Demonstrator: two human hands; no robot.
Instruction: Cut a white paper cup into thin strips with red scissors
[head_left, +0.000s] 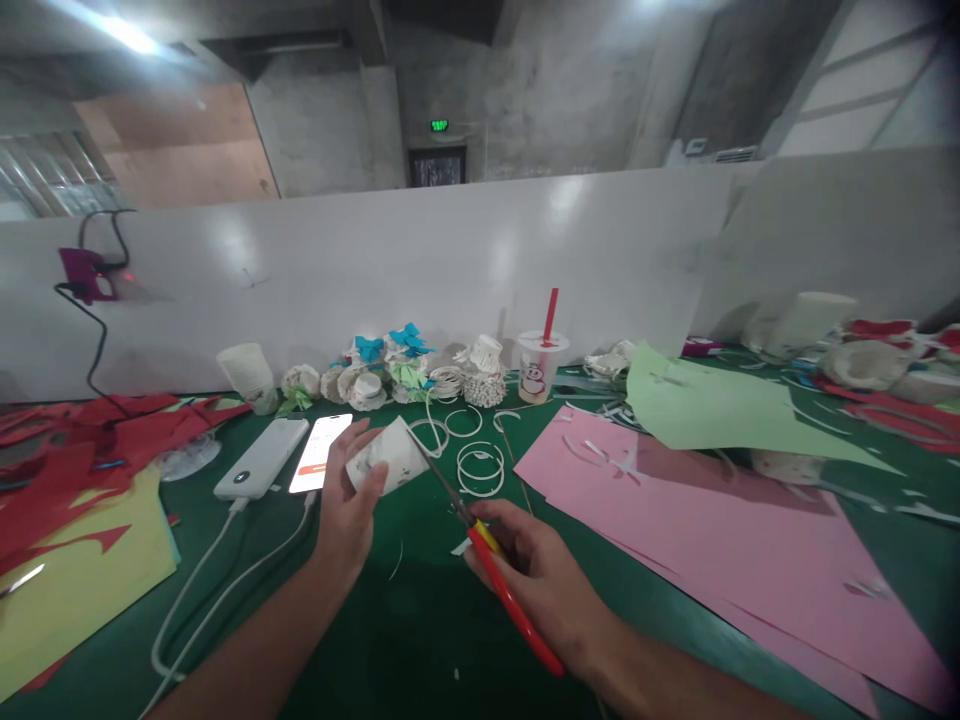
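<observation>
White paper forms the small cup (pixel 386 462) clamped between the thumb and fingers of the left hand (pixel 346 510), held up over the green table (pixel 420 630). Scissors (pixel 499 578) with red and yellow handles sit in the right hand (pixel 547 570), its fingers closed around them; the blades run along the cup's right edge, and I cannot tell whether they are parted. Thin white rings (pixel 481 444) lie on the table beyond the scissors. Near the left hand is a lit phone (pixel 321 458), beside a white power bank (pixel 264 460). Pink paper (pixel 697 530) lies to the right.
</observation>
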